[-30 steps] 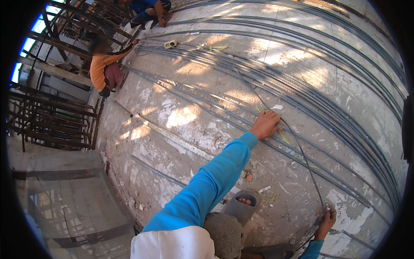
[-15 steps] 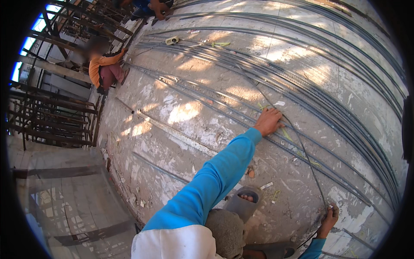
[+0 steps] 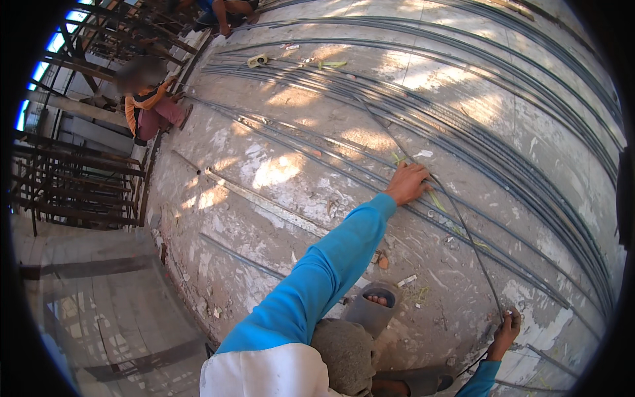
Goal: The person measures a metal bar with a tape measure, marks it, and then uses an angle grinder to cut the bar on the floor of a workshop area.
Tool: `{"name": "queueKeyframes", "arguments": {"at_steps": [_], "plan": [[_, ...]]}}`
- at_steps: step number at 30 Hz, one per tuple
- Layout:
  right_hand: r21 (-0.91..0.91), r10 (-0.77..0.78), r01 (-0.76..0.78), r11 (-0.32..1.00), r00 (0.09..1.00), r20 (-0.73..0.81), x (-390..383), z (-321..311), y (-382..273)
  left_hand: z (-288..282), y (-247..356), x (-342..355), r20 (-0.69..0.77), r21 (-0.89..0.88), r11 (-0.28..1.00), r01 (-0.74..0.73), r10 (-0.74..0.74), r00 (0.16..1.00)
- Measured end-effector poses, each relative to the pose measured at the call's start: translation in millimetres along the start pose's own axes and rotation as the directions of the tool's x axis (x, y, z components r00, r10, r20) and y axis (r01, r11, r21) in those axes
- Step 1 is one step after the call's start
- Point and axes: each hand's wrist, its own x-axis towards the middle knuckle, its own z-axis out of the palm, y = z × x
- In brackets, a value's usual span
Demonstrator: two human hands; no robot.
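A thin dark cable-like strand (image 3: 471,233) runs in a bend across the floor between my two hands. My left hand (image 3: 408,183) reaches out over the steel rods, its fingers curled down where the strand passes; just what lies under the fingertips is partly hidden. Low at the right, my right hand (image 3: 507,334) pinches the strand, which continues below it toward my feet. Long ribbed steel rods (image 3: 370,173) lie under and beside my left hand. Bits of yellow-green strip (image 3: 436,201) lie by its fingers.
A thick bundle of steel rods (image 3: 503,155) curves across the floor beyond my left hand. A pale bar (image 3: 264,204) and a short rod (image 3: 241,258) lie left of my arm. My sandalled foot (image 3: 375,308) is close by. A co-worker (image 3: 149,102) squats at the far left; another person (image 3: 225,14) crouches behind.
The view has shifted slightly. Near my left hand, the strand now bends more sharply. At the far left, the co-worker's head and body have moved a little. My right hand stays at the strand.
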Motion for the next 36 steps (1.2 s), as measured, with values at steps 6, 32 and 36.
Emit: {"name": "queueKeyframes", "arguments": {"at_steps": [6, 32, 36], "plan": [[-0.015, 0.019, -0.019, 1.0, 1.0, 0.003, -5.4, 3.5, -8.5, 6.4, -6.0, 15.3, -0.116, 0.066, 0.997, -0.034, 0.041, 0.992], [0.076, 0.021, -0.02, 0.997, 1.0, -0.015, 10.2, -16.8, 1.1, 7.9, -5.3, 10.4, -0.139, 0.06, 0.996, -0.063, 0.071, 0.988], [0.073, 0.044, -0.043, 0.996, 0.999, -0.021, 0.5, -2.4, -9.0, 21.1, -20.0, 6.2, -0.254, 0.093, 0.993, -0.068, 0.089, 0.963]]}}
